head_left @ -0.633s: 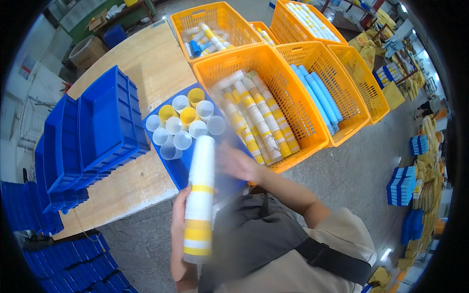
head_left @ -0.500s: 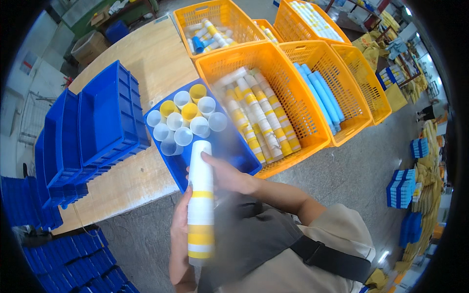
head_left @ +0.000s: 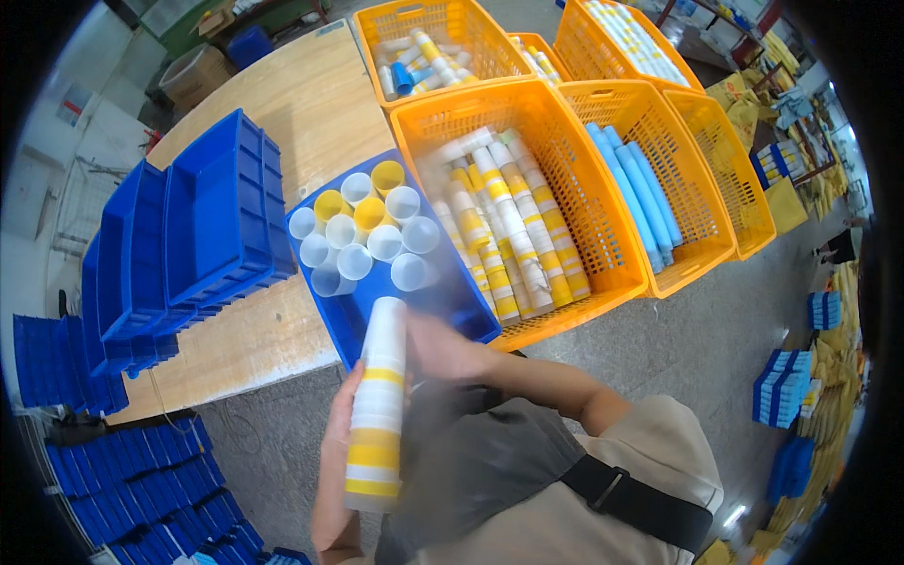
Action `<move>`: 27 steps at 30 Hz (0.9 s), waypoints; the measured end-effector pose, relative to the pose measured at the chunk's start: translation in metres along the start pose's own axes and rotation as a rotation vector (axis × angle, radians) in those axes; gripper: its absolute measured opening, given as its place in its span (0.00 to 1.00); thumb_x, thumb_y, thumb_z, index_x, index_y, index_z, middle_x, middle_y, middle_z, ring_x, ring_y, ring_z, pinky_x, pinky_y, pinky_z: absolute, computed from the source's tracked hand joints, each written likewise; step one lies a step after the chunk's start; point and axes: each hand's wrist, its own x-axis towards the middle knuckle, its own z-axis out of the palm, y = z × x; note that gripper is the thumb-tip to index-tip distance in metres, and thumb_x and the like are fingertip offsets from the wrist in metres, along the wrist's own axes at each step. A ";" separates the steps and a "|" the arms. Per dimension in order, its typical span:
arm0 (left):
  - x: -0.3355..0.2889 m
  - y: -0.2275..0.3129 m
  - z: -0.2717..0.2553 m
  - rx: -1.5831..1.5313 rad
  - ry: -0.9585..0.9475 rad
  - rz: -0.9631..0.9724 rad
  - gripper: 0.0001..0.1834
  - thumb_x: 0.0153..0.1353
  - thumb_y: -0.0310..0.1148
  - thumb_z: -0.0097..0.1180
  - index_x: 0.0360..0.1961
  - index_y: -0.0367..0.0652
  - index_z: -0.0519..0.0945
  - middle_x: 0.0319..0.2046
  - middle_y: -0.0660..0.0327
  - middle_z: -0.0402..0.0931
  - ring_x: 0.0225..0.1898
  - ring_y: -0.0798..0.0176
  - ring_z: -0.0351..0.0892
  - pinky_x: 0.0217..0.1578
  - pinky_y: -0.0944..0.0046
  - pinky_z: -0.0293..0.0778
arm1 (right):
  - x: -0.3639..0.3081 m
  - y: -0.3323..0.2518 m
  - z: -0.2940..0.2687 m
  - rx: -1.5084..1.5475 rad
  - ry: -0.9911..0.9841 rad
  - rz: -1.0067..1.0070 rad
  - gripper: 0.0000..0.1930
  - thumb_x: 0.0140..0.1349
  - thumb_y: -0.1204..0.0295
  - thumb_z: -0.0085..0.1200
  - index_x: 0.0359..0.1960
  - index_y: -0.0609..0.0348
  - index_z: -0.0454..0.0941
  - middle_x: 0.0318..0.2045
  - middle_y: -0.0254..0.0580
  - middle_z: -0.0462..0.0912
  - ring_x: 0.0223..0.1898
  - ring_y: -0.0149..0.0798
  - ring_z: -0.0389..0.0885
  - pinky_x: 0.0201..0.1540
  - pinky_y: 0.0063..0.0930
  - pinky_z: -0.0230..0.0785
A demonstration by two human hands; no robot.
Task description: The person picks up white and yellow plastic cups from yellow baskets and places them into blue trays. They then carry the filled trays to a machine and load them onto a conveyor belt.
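The person wears a beige short-sleeved shirt [head_left: 664, 443], a dark grey overgarment [head_left: 504, 461] and a black buckled strap [head_left: 654, 504].

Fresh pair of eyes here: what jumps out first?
Probably the large orange crate right of centre, filled with white-and-yellow cup stacks. Just left of it, a blue tray holds upright whitish and yellow cups. In the lower middle, the left hand grips a long banded stack.

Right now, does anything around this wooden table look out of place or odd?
Yes, mildly: in the far-left orange perforated crate, a short blue cylinder sits among jumbled white-and-yellow tubes, the odd colour out. In the large nearer orange crate, one white tube lies crosswise, unlike the lengthwise yellow-banded tubes.
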 end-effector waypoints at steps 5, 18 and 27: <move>-0.001 0.007 -0.009 0.296 0.101 -0.095 0.31 0.70 0.51 0.50 0.58 0.32 0.69 0.43 0.44 0.80 0.37 0.52 0.85 0.34 0.55 0.85 | 0.012 -0.005 0.014 -0.205 0.174 -0.016 0.24 0.70 0.54 0.51 0.55 0.63 0.73 0.48 0.46 0.80 0.48 0.39 0.79 0.55 0.33 0.68; -0.020 0.016 -0.030 0.172 0.212 -0.065 0.31 0.66 0.52 0.57 0.54 0.31 0.72 0.37 0.48 0.81 0.34 0.53 0.85 0.32 0.56 0.84 | 0.057 0.048 0.025 0.025 -0.073 0.260 0.23 0.66 0.57 0.56 0.54 0.59 0.70 0.44 0.48 0.80 0.45 0.46 0.81 0.51 0.41 0.72; -0.033 -0.001 -0.037 0.361 0.194 -0.078 0.30 0.68 0.48 0.56 0.58 0.34 0.69 0.41 0.50 0.80 0.36 0.54 0.84 0.35 0.56 0.84 | 0.073 0.023 0.009 0.079 0.215 -0.064 0.23 0.72 0.51 0.47 0.51 0.62 0.70 0.46 0.51 0.80 0.48 0.45 0.81 0.55 0.43 0.72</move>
